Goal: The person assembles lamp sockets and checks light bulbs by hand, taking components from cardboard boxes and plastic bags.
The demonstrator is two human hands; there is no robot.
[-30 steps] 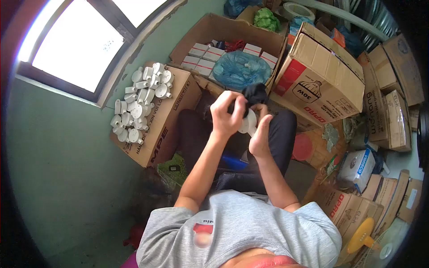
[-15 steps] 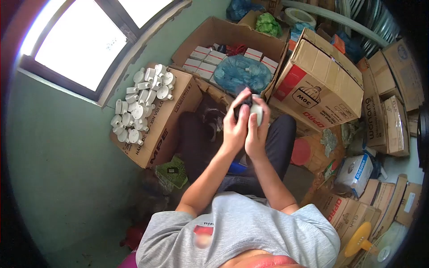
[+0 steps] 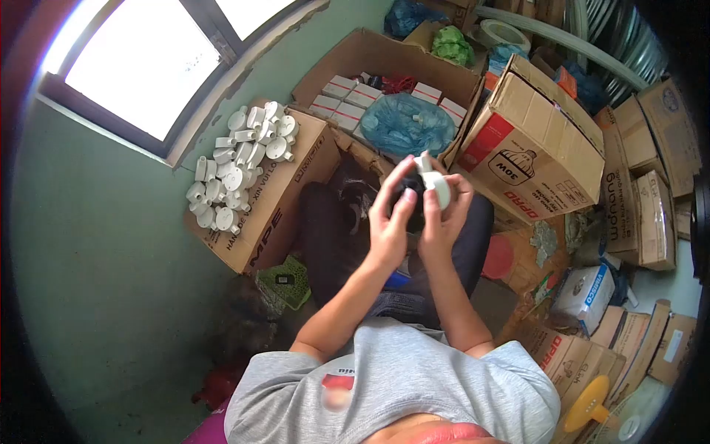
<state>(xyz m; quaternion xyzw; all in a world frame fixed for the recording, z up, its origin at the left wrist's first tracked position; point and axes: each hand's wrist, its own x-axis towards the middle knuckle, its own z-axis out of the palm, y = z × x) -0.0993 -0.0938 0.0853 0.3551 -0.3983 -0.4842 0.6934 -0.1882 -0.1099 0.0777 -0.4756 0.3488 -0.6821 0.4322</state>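
Note:
Above my lap, my right hand (image 3: pixel 447 214) grips a white round junction box (image 3: pixel 438 188) with a short spout pointing away from me. Close beside it, my left hand (image 3: pixel 390 222) has its fingers curled round a small black object (image 3: pixel 409 194), whose kind I cannot make out. The black object lies up against the box, between both hands. Many similar white junction boxes (image 3: pixel 235 177) lie piled on a closed cardboard carton (image 3: pixel 275 214) to the left.
An open carton (image 3: pixel 325 66) ahead holds small white boxes (image 3: pixel 364 95) and a blue plastic bag (image 3: pixel 409 126). A large bulb carton (image 3: pixel 529 140) stands right of it. A green basket (image 3: pixel 296 285) sits by my left knee. More cartons (image 3: pixel 643 214) line the right side.
My hands have come slightly nearer my body and spread a little apart. The white junction box has turned, so more of its round side and its spout shows.

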